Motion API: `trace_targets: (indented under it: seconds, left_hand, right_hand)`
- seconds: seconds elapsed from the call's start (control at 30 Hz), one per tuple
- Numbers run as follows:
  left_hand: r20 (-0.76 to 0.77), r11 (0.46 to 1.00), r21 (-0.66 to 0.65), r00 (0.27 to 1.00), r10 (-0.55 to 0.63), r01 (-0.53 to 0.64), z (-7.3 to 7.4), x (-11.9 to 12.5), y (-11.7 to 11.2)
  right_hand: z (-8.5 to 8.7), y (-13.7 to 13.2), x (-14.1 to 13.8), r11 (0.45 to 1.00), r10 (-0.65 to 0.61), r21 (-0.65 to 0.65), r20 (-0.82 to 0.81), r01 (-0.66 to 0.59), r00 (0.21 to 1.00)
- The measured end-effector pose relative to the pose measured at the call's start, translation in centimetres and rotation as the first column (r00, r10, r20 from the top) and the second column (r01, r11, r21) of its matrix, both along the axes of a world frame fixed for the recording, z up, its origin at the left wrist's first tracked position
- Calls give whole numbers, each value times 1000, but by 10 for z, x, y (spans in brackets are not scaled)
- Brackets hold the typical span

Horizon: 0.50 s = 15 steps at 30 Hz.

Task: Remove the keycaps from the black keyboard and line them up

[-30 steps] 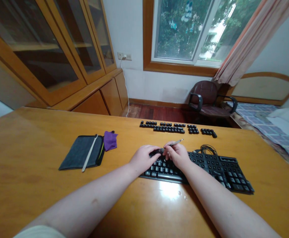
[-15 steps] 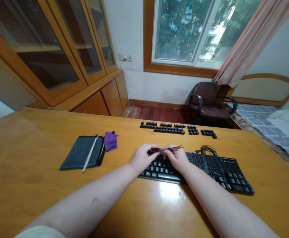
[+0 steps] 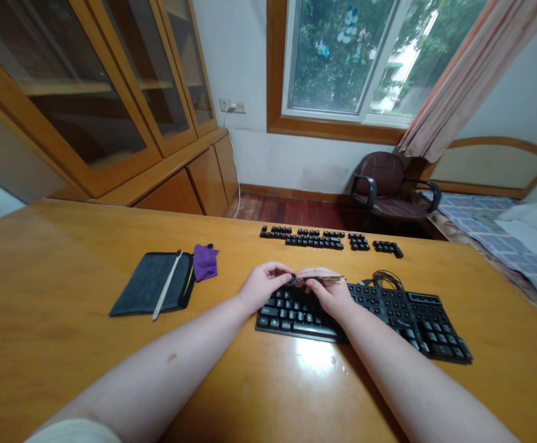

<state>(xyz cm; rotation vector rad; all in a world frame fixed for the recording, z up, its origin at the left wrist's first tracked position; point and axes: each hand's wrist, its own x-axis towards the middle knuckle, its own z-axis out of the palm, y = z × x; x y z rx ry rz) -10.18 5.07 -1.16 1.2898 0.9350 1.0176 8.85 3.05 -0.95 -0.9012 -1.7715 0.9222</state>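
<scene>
A black keyboard (image 3: pixel 379 314) lies on the wooden desk (image 3: pixel 65 332) in front of me. My right hand (image 3: pixel 330 292) hovers over its left half, fingers closed on a thin metal tool (image 3: pixel 326 279) held level. My left hand (image 3: pixel 262 287) is beside it, fingertips pinched at the tool's left tip, where something small and dark may sit. Rows of loose black keycaps (image 3: pixel 314 239) lie near the desk's far edge.
A dark grey pouch (image 3: pixel 151 290) with a pale stick across it and a purple cloth (image 3: pixel 204 261) lie to the left. A coiled black cable (image 3: pixel 385 279) sits behind the keyboard. Beyond the desk stand a brown armchair (image 3: pixel 388 184), wooden cabinets and a bed.
Both hands have lifted slightly off the keyboard's top-left keys. The tool has swung from pointing up and right to lying level, with my left fingers now at its tip.
</scene>
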Motion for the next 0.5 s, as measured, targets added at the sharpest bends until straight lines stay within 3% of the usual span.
trace_targets:
  seconds: [0.1,0.23,0.37,0.5]
  left_hand:
    - [32,999,-26,998,48,-48,-3,2,0]
    - [38,981,-27,980,196,-195,3,1,1]
    - [-130,972,5,963,235,-236,11,-10,11]
    - [-323,974,64,919,226,-217,8,-17,31]
  right_hand:
    - [4,0,0,995,-20,103,73,12,997]
    - [7,0,0,981,-115,168,95,98,989]
    - [4,0,1,974,-214,82,20,212,977]
    - [1,1,1,972,-229,55,0,229,973]
